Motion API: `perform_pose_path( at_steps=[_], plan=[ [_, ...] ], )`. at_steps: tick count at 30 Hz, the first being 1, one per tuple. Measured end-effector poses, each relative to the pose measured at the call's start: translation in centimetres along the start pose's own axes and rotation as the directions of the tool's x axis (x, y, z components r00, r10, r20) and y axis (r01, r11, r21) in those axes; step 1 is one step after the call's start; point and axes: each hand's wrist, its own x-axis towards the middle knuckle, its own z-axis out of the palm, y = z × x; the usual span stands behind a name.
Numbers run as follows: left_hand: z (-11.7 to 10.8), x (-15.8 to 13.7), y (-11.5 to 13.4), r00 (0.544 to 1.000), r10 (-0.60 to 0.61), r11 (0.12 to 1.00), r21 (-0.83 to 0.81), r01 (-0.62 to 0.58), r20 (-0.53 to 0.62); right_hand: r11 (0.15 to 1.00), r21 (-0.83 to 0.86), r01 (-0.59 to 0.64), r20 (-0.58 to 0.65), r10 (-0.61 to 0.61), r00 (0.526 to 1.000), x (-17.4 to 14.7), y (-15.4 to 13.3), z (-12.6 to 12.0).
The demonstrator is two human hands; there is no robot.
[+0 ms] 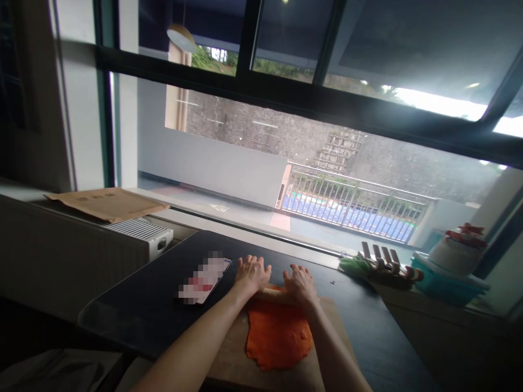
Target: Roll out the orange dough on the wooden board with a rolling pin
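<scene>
Two hands (254,274) (299,283), fingers extended, touch a rolling pin (274,294).

Left hand (252,275) and right hand (300,284) hide the ends of the rolling pin (273,294). Pixelation masks most of the phone (206,279). Dark specks (332,282) are too small to identify.

My flat orange sheet (280,337) and pale roller (275,294)
I see the sheet lying thin and ragged-edged on the tan board (229,348), slightly lumpy at its right; across its far part lies my roller, its ends hidden from me.
</scene>
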Motion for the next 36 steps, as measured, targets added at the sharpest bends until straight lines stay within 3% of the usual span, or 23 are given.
perform_pose_path(
  at_steps=[6,12,15,18,22,31,36],
  plan=[
    [-0.8,-2.9,0.2,0.998,0.051,0.999,0.0,-0.051,0.047,1.0,-0.003,-0.01,-0.003,0.01,1.0,-3.5,-0.1,-0.6],
    [-2.3,-9.4,0.0,0.98,0.197,0.98,-0.012,-0.197,-0.035,0.996,-0.056,0.073,-0.192,-0.082,0.978,-10.9,0.7,0.3],
    [-2.7,-12.2,-0.4,0.968,0.249,0.966,-0.055,-0.251,-0.036,0.988,-0.096,0.12,-0.196,-0.136,0.971,-13.7,1.8,1.5],
    [-2.8,-13.2,-0.3,0.96,0.278,0.957,-0.079,-0.28,-0.036,0.979,-0.123,0.161,-0.165,-0.18,0.97,-14.8,2.6,1.7],
    [-2.5,-10.7,0.6,0.975,0.22,0.974,-0.06,-0.219,0.008,0.984,-0.118,0.132,-0.108,-0.145,0.983,-12.8,2.5,0.5],
    [0.3,0.2,1.3,0.978,0.026,1.0,-0.004,-0.026,0.209,1.0,-0.015,-0.013,-0.051,0.013,0.999,-2.6,1.4,-0.9],
    [0.5,-0.6,1.3,0.97,0.058,0.998,0.009,-0.062,0.237,1.0,-0.031,0.004,-0.053,-0.005,0.999,-3.6,1.7,-0.8]
  ],
)
